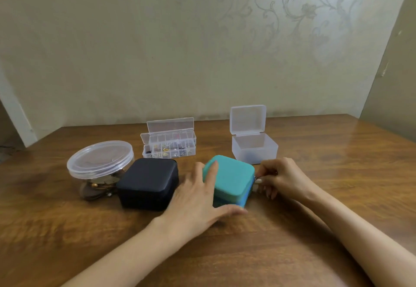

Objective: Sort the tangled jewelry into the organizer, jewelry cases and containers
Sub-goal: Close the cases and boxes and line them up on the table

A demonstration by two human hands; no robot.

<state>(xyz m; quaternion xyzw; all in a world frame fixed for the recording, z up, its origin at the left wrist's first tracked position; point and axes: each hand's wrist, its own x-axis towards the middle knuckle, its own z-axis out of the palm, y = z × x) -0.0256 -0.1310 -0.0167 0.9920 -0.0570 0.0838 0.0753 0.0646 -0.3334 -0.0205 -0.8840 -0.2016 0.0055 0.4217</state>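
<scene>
Covering the 9 o'clock side of the teal jewelry case, the left hand is hiding that edge and part of the front wall. Its fingers are lying spread and straight: the index finger is resting on the lid and the thumb is running along the lower front edge. At the case's 3 o'clock side, the right hand is pinching the zipper pull between thumb and curled fingers. Only a small metal part of the pull is showing. The case is sitting on the wooden table, near the middle of its front half, with the lid down, so its contents are not showing. Both forearms are running out of view at the bottom edge.

The black jewelry case is standing at 9 o'clock from the teal case, closed, just beside the left hand. At 9 o'clock from it, touching or nearly touching, the round clear container is carrying its lid. Metallic pieces are showing through its wall, too blurred to identify. The compartment organizer is standing open at 11 o'clock from the teal case. Its cells are holding small pieces too fine to make out. The frosted flip-top box is standing at 1 o'clock, lid upright, and its contents cannot be made out.
</scene>
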